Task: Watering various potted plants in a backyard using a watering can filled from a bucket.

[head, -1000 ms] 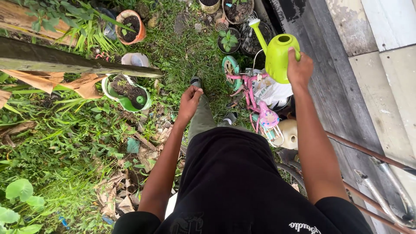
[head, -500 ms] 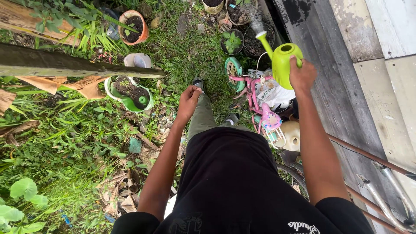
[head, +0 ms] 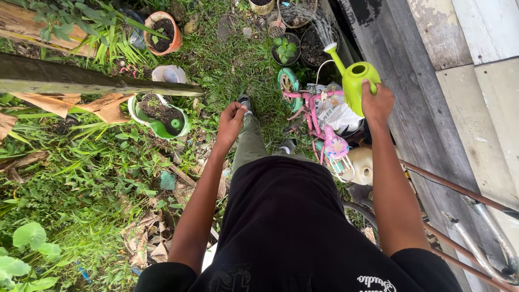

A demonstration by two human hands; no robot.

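The weathered wooden wall (head: 411,48) runs down one side of the yard, and everything else sits off it: the grass (head: 81,178) spreads well away from it, a grey timber beam (head: 81,81) lies across the far side of that grass, and a small pink bicycle (head: 316,121) is tipped over near the wall's foot. Close against the wall, beyond the bicycle, stand the dark plant pots (head: 313,46), one of them with a leafy seedling (head: 285,48). The lime-green watering can (head: 359,86) hangs just out from the wall above the bicycle, spout tilted toward those pots with a spray of water leaving the rose. The right hand (head: 377,103) has its fingers wrapped tight around the can's handle. The left hand (head: 231,120), further from the wall over the grass, is curled into a loose fist and holds nothing. I'd say the spray could drift short and fall on the bicycle and the white bag (head: 335,113) in it, since the can is held high. The cluttered footing by the wall looks like a trip risk too.
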